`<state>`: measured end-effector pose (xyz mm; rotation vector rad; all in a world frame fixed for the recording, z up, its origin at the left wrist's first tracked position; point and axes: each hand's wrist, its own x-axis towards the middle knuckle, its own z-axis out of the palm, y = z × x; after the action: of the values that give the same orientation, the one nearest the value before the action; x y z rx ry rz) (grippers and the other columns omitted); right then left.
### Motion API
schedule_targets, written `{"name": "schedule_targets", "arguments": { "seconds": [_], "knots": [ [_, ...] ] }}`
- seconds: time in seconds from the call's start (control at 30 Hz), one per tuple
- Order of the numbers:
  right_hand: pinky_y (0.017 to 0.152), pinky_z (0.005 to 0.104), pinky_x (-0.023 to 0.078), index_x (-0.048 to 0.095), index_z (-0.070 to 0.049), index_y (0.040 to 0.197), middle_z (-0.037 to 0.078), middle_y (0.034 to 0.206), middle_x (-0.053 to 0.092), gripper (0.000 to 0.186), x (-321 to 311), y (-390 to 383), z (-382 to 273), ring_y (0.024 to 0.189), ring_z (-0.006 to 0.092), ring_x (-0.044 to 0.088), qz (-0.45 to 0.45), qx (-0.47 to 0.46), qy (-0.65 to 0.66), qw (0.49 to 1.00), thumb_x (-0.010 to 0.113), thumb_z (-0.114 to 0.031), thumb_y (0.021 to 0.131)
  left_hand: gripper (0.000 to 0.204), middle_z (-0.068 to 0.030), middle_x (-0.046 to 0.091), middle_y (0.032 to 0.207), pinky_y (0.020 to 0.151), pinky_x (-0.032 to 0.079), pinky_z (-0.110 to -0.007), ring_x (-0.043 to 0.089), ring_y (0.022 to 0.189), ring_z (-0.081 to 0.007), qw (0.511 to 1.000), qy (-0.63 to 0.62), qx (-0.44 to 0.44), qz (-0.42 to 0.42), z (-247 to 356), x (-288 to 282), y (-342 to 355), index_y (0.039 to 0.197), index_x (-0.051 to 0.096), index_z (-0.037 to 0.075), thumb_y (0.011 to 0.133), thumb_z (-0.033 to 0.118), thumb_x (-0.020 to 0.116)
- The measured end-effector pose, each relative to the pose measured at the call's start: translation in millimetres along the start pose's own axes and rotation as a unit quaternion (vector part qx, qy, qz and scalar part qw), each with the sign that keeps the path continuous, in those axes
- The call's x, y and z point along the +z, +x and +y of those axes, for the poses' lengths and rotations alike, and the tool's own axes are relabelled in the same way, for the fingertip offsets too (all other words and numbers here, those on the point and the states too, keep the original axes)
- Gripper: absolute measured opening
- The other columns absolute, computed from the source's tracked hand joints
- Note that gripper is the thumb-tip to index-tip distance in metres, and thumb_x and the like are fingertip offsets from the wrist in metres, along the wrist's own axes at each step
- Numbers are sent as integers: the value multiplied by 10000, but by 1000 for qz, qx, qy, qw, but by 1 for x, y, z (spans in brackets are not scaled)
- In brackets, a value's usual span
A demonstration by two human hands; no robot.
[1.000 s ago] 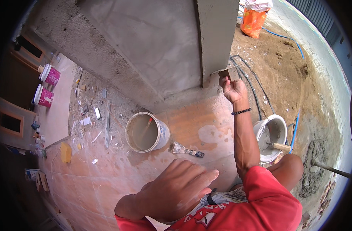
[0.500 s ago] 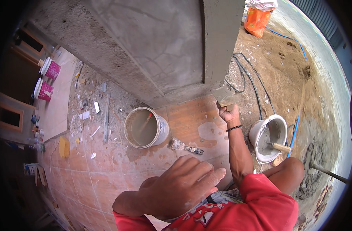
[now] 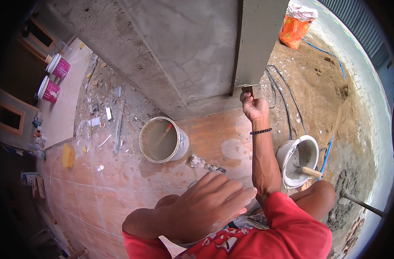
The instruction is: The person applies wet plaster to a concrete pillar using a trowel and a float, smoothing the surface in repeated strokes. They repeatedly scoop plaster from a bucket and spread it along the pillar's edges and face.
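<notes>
We see a reddish-brown tiled floor (image 3: pixel 97 198), marked with pale patches (image 3: pixel 234 148), carrying a white bucket (image 3: pixel 182 146), a flat-bladed scraper (image 3: pixel 198 161) just right of it and a yellow block (image 3: pixel 68 156) farther left. Beyond, rubble (image 3: pixel 103 93) and white scraps (image 3: pixel 108 113) lie strewn; rightward, black cable (image 3: pixel 284 99) crosses sandy ground (image 3: pixel 315 93).

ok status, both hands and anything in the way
Right hand grips flat grey trowel-like tool at foot of grey plastered pillar. Left hand open, seemingly empty. White round bucket nearby, not blocking.

No lettering is legible. Small white print (image 3: pixel 53 91) marks two round magenta plastic buckets with white lids (image 3: pixel 61 69); white print (image 3: pixel 226 242) crosses a red fabric shirt (image 3: pixel 294 226).
</notes>
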<state>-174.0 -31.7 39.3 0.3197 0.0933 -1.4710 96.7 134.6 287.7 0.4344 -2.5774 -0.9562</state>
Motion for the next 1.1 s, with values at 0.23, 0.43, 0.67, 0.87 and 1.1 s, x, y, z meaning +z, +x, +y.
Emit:
{"name": "schedule_targets", "arguments": {
  "seconds": [0.23, 0.43, 0.67, 0.87, 1.1],
  "knots": [
    [637, 301, 628, 513, 66, 1163, 200, 1015, 566, 263, 104, -19, 11, 825, 305, 618, -10, -27, 12, 1000, 438, -123, 998, 374, -125, 578, 961, 789, 426, -414, 549, 849, -297, 1000, 0, 7, -6, -2, 1, 4, 1201, 587, -20, 869, 136, 656],
    [689, 326, 624, 567, -18, 1169, 169, 1062, 613, 305, 145, -78, 5, 883, 298, 644, -313, 28, -109, 943, 517, -243, 968, 375, -130, 594, 967, 781, 434, -419, 554, 836, -305, 1000, 0, -8, -18, -4, 3, 3, 1202, 601, -21, 862, 124, 662],
    [397, 203, 348, 587, -59, 1110, 125, 922, 616, 302, -18, -66, -7, 636, 167, 519, -52, -31, -57, 997, 510, -303, 950, 366, -139, 596, 953, 801, 443, -425, 562, 846, -315, 1000, -22, -11, -4, -2, 1, 6, 1201, 601, -30, 870, 117, 654],
    [481, 218, 400, 593, -52, 1087, 109, 909, 576, 235, -78, -4, -20, 682, 190, 510, 19, -9, -2, 1000, 477, -188, 935, 363, -141, 602, 974, 825, 457, -449, 583, 861, -321, 998, -57, 12, 23, 5, 2, 9, 1188, 617, -33, 859, 108, 672],
    [493, 214, 474, 585, 13, 1106, 134, 945, 577, 216, 61, -15, 8, 723, 218, 544, -30, 28, 21, 999, 483, -75, 937, 400, -142, 625, 988, 859, 471, -469, 594, 865, -318, 993, -71, 52, 73, 4, -1, 7, 1189, 626, -25, 833, 126, 727]
  ]
}}
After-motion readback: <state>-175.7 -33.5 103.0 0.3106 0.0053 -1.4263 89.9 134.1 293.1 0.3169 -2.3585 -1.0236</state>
